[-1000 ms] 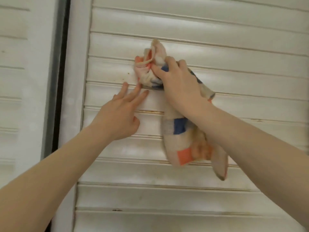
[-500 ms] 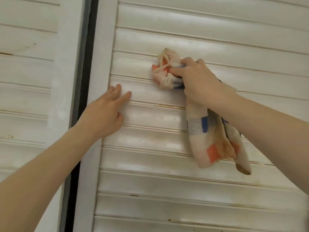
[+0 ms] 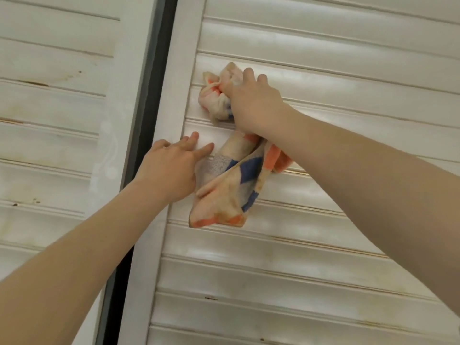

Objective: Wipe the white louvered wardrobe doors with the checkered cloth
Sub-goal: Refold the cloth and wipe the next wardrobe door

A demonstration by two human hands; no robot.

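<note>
Head view.

Right door (image 3: 323, 46): white, louvered, fills the right and centre of the frame. Its plain upright stile (image 3: 179, 70) runs along its left edge. Brownish lines show along several slat edges, and a small dark speck (image 3: 211, 298) sits on a lower slat.

Left door (image 3: 49, 95): white, louvered, at the left. It carries brown marks on its slats. A dark vertical gap (image 3: 146, 115) separates the two doors.

Checkered cloth (image 3: 231, 190): cream with orange, blue and grey squares. It lies against the right door, near the stile. The upper part is bunched into a wad on the slats. The rest hangs below in loose folds across the next few slats.

Right hand (image 3: 251, 105): fingers curled tightly round the bunched upper part of the cloth and holding it against the slats. The forearm enters from the lower right.

Left hand (image 3: 171, 168): fingers straight and slightly spread, laid flat on the door where stile meets slats, holding nothing. It sits just left of the hanging folds. Whether its edge touches the cloth cannot be told from this angle.
</note>
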